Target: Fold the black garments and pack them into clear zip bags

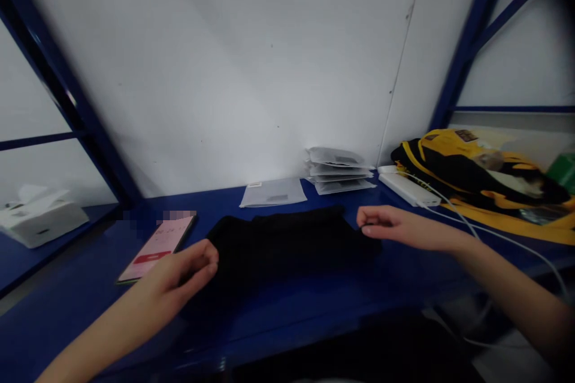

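Observation:
A piece of black cloth [287,245], perhaps a garment, is spread between my hands over the blue table. My left hand [191,269] pinches its left edge, fingers curled against the thumb. At the opposite side, my right hand [381,224] has its thumb and fingers closed on the cloth's right corner. The cloth is too dark for its folds or kind to show. A phone [164,239] with a pink lit screen lies just beyond my left hand.
Behind the cloth lie a flat translucent packet [274,192] and a stack of similar packets [339,170]. To the right are a white power bank [409,187] with cables and a yellow-black bag [485,173]. A tissue box [45,218] stands far left, beyond the blue frame post [76,96].

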`<state>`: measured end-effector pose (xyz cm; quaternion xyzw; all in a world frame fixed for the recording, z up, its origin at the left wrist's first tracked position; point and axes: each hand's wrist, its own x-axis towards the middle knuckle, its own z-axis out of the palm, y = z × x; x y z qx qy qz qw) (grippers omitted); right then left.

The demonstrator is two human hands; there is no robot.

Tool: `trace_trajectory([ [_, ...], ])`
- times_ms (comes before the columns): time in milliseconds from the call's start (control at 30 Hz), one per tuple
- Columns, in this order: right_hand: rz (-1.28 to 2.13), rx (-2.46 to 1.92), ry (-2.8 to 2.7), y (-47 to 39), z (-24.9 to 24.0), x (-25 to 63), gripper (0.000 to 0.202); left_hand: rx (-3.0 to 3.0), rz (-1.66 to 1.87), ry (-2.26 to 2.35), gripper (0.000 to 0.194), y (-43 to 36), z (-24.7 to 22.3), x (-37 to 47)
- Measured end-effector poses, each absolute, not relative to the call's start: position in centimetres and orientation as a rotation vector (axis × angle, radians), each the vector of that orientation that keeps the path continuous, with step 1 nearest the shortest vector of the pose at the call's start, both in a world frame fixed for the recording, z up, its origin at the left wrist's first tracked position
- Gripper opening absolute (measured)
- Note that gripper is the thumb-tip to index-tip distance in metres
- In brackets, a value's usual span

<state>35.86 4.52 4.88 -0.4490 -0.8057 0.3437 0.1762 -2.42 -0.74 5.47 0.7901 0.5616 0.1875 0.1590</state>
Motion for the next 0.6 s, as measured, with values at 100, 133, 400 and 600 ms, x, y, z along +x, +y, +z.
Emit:
trace_trajectory([
  [100, 1.096, -1.345, -2.092, 7.0, 4.1, 35.5, 0.022, 2.196, 0.452, 1.589, 0.028, 1.5, 6.0, -2.5],
  [133, 1.124, -1.385, -2.049, 7.7, 3.7, 35.4, 0.022, 2.192, 0.445, 1.606, 0.028, 2.2, 6.1, -2.5],
  [400, 1.162, -1.522, -1.985, 9.9, 1.4, 34.9, 0.024, 2.275, 0.227, 1.739, 0.022, 5.7, 6.0, -1.2],
  [600, 0.946, -1.603, -1.946, 10.6, -0.1, 34.6, 0.023, 2.26, 0.233, 1.772, 0.017, 7.4, 5.0, -1.1],
])
